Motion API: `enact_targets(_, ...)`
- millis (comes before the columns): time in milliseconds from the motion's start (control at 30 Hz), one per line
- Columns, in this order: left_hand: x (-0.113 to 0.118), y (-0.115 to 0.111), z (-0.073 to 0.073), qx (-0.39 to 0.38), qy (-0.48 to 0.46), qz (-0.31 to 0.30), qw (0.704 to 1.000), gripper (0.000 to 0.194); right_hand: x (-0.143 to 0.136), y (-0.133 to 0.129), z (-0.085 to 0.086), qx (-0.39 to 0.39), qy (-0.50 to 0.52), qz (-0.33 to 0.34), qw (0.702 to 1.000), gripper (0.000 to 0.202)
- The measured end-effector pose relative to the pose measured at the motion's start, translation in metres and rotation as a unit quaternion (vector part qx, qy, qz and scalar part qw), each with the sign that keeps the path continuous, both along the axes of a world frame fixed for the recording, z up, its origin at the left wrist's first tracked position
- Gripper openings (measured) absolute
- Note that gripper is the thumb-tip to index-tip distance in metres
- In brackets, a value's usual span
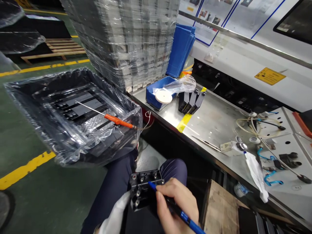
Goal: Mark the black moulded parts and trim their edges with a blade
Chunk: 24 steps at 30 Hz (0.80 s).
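Black part (pixel 143 190) at 6 o'clock, blue pen (pixel 175 208) on it. Navy trousers (pixel 117 182), white cloth (pixel 114 217). Orange-handled tool (pixel 117 120) at 9, over black tray (pixel 73 107) in clear film. Blue bin (pixel 152 96), white disc (pixel 163 96) at 12. Yellow tape strip (pixel 184 122), silver bench (pixel 214 123). Green floor (pixel 17 143), yellow lines.

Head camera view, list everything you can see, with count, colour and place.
black part: one, black, on the lap
blue tool: one, blue, tip on the black part
orange-handled tool: one, orange and metal, lying across the bagged tray
bagged tray: one, black in clear plastic, left
wrapped stack: one, clear-wrapped, top centre
blue bin: one, blue, on the steel bench
white disc: one, white, on the blue bin
steel bench: one, silver, right
right hand: fingers gripping the blue tool
left hand: under a white cloth, grip unclear
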State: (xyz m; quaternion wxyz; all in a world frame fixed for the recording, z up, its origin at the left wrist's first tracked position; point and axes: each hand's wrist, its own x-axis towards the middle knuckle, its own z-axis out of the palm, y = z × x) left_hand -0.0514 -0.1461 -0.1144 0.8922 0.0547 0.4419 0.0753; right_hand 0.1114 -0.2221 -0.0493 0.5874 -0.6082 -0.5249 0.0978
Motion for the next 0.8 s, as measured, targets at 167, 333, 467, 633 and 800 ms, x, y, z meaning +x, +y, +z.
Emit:
enact_targets(167, 0.016, 0.002, 0.017, -0.028, -0.033, 0.000, 0.999, 0.030, -0.001, 0.007, 0.000, -0.013, -0.025, 0.032, 0.999, 0.018)
enact_targets(333, 0.016, -0.003, 0.009, -0.085, -0.141, 0.023, 0.986, 0.016, 0.001, 0.004, 0.002, -0.028, -0.014, 0.035, 0.999, 0.018)
enact_targets(467, 0.018, -0.005, -0.002, -0.110, -0.191, 0.020, 0.975, 0.020, 0.002, 0.008, 0.005, -0.042, -0.035, 0.040, 0.998, 0.017)
enact_targets(633, 0.027, -0.002, 0.004, -0.002, -0.167, 0.032, 0.985, 0.026, 0.001, 0.021, 0.006, -0.046, -0.065, 0.035, 0.996, 0.012)
enact_targets(800, 0.024, -0.003, 0.006, -0.064, -0.207, 0.024, 0.976, 0.027, -0.001, 0.016, 0.003, -0.037, -0.054, 0.038, 0.997, 0.014)
